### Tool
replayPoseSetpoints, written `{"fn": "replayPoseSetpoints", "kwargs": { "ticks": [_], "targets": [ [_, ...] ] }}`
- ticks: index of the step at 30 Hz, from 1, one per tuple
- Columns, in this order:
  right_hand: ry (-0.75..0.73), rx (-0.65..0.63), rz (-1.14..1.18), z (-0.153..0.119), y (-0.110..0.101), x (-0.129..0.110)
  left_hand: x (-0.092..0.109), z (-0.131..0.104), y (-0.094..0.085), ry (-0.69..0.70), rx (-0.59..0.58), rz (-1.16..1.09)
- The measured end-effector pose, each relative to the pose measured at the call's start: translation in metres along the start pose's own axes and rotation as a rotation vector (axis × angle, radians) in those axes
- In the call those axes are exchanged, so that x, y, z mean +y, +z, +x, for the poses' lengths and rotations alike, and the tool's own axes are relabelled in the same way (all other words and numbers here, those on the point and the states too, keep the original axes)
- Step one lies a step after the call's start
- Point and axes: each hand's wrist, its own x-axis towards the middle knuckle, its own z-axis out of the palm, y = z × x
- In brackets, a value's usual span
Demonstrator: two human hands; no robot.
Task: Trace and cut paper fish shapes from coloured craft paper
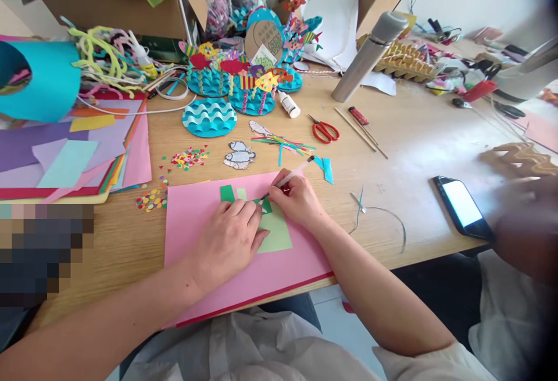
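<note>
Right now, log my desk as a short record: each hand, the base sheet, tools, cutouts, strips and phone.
Left hand: resting over light green paper
Right hand: gripping a slim pen, tip at a dark green paper piece
Base: pink sheet, under both
Tools: red-handled scissors, beyond the right hand
Cutouts: gray paper fish, beyond the sheet
Strips: thin, multicolored paper strips, piled
Phone: screen lit, near the table's edge

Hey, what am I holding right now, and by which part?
Your right hand holds a pen low on its barrel, near the tip. Your left hand lies palm down, partly over light green paper, with no grip visible.
</note>
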Motion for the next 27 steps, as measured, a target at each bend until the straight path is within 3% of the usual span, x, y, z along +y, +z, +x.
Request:
{"fn": "replayPoseSetpoints", "kwargs": {
  "ticks": [27],
  "targets": [
    [0.061,0.061,-0.005,-0.0006,-0.0010,0.0018,-0.0007,-0.0019,0.0015,0.006,0.014,0.021]
  ]
}}
